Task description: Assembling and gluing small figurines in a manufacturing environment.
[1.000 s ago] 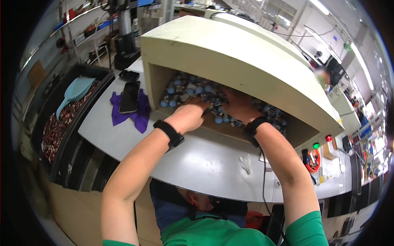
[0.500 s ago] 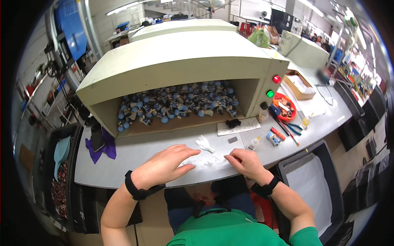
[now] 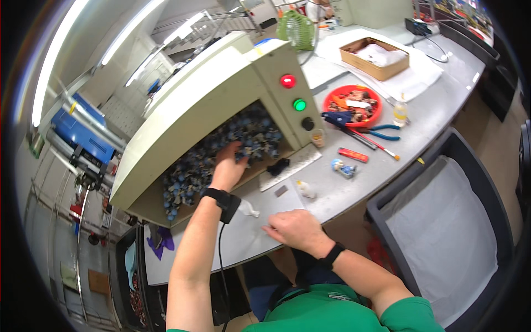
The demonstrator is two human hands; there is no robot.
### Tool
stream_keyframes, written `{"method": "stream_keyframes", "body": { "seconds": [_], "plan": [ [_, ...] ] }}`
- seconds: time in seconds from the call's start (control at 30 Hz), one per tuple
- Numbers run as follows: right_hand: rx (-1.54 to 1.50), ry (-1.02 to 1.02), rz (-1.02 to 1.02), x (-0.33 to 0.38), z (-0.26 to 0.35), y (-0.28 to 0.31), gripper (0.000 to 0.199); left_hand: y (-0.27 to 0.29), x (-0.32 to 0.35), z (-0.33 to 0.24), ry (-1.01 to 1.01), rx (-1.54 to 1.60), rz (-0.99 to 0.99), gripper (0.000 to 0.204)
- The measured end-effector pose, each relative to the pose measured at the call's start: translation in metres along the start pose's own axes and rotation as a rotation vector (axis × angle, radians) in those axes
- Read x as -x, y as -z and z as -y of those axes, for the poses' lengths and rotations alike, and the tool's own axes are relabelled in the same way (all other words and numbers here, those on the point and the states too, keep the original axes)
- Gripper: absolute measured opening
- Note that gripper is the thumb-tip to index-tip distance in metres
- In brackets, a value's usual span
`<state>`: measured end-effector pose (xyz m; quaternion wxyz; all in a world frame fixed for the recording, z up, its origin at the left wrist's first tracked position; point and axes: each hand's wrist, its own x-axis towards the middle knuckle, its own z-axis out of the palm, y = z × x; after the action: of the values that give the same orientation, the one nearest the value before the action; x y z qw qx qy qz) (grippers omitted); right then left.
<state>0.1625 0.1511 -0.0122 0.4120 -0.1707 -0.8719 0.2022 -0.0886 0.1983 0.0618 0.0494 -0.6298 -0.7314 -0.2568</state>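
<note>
Many figurines (image 3: 188, 174) still fill the cabinet (image 3: 196, 124), one figurine (image 3: 344, 168) lying to its right; I have the left hand (image 3: 228, 165) part-open inside, the right hand (image 3: 297, 228) curled before it, holds indiscernible.

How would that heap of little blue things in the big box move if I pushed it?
The heap would probably shift and tumble bit by bit, because it looks loose and jumbled rather than stuck together. Its rounded blue parts might roll or slide a little. It could also snag in places, since it looks so bumpy and tangled.
</note>
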Motion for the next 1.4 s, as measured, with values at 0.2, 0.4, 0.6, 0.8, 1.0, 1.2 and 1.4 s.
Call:
{"method": "stream_keyframes", "body": {
  "seconds": [0.2, 0.4, 0.6, 0.8, 1.0, 1.2, 1.4],
  "plan": [
    [-0.037, 0.027, -0.003, 0.004, -0.010, -0.004, 0.022, -0.034, -0.015, -0.003, -0.101, -0.140, -0.016, 0.035],
    [-0.048, 0.049, -0.093, 0.004, -0.012, -0.004, 0.021, -0.037, -0.019, -0.003, -0.082, -0.162, -0.037, 0.036],
    [-0.043, 0.046, -0.057, 0.006, -0.008, -0.010, 0.025, -0.021, -0.026, 0.007, 0.023, -0.196, 0.090, 0.040],
    [-0.052, 0.031, -0.025, 0.004, -0.007, 0.002, 0.024, 0.003, -0.011, -0.006, -0.098, 0.058, -0.025, 0.032],
    [-0.131, 0.004, 0.007, 0.003, -0.008, 0.007, 0.026, 0.040, 0.063, -0.037, 0.131, 0.479, 0.160, 0.029],
    [-0.099, -0.032, 0.044, 0.001, -0.006, 0.004, 0.025, 0.072, 0.139, -0.064, 0.310, 0.921, 0.234, 0.030],
    [-0.403, -0.359, -0.038, -0.010, 0.005, 0.004, 0.013, 0.056, 0.196, -0.067, 0.560, 1.389, 0.057, 0.030]
  ]
}}
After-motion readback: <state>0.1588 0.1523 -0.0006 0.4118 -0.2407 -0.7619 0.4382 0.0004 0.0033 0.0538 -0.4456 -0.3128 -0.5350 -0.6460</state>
